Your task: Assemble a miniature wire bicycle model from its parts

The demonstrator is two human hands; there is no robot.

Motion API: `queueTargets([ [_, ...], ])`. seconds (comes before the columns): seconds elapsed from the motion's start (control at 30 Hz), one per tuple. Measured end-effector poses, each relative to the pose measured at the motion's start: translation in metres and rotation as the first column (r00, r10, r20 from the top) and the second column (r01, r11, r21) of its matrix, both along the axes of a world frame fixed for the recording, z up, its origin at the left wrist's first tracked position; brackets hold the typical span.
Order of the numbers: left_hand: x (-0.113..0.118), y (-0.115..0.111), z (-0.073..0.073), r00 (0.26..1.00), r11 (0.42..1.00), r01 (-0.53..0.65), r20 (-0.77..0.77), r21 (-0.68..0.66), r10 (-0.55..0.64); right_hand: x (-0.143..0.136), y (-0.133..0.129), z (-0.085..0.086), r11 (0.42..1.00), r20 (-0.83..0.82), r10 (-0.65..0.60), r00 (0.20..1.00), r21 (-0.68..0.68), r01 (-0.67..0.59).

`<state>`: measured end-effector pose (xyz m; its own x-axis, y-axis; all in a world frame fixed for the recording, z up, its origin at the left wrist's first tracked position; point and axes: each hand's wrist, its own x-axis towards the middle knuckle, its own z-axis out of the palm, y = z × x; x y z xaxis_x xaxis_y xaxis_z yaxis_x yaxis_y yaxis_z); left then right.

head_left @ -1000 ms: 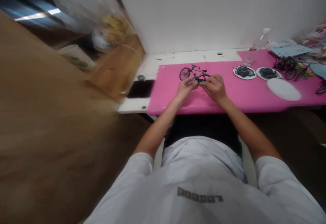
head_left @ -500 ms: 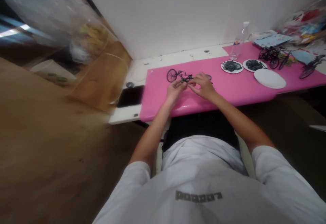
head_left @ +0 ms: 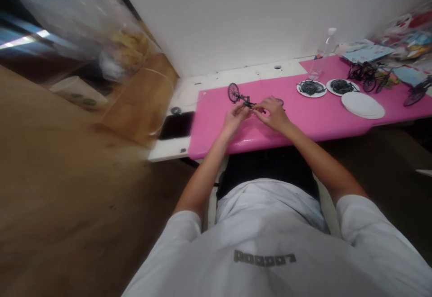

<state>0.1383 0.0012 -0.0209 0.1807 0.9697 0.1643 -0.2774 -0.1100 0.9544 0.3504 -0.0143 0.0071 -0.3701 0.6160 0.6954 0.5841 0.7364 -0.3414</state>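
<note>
Pink sheeting (head_left: pixel 216 128) is covering much of the white bench (head_left: pixel 189 84), and a dark model bicycle (head_left: pixel 242 97) is lying on it, low down near the front edge. Its spoked wheel (head_left: pixel 233 92) is showing at the upper left end, apparently joined to the frame; another wheel (head_left: pixel 280 101) is peeking out behind the right hand (head_left: pixel 276 117), and whether that one is attached is staying unclear. The left hand (head_left: pixel 234 118) is pinching the middle of the bicycle with fingers nearly together, and the right hand is gripping it just beside, also in a narrow pinch. Their fingers are hiding whichever small part they are working on, so its fit is remaining impossible to judge.

Farther right, two plates are holding loose dark parts (head_left: pixel 311 87), a white plate (head_left: pixel 363 105) is sitting nearer the edge, and several dark bicycles (head_left: pixel 367 80) are standing beyond. A broad stretch of pink is separating the hands from the plates, giving sideways room; the wall (head_left: pixel 236 22) is limiting reach at the back, and the forearms are crossing the rounded front edge.
</note>
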Motion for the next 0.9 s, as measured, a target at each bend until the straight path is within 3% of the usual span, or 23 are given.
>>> queueTargets([
  [0.13, 0.0014, 0.0019, -0.0039, 1.000, 1.000, 0.014, 0.020, 0.019, -0.015, 0.0010, 0.0011, -0.0005, 1.000, -0.014, 0.004, 1.000, -0.013, -0.004],
  [0.43, 0.0035, 0.0004, -0.0035, 0.994, 0.994, -0.108, -0.021, 0.015, 0.108, -0.0001, 0.0001, -0.0008, 1.000, -0.024, -0.003, 1.000, -0.028, 0.002],
  [0.9, 0.0081, -0.0050, 0.0036, 0.986, 0.986, -0.155, 0.077, 0.065, 0.150, -0.0032, -0.0049, 0.0054, 0.993, -0.221, 0.002, 0.975, -0.118, -0.029],
])
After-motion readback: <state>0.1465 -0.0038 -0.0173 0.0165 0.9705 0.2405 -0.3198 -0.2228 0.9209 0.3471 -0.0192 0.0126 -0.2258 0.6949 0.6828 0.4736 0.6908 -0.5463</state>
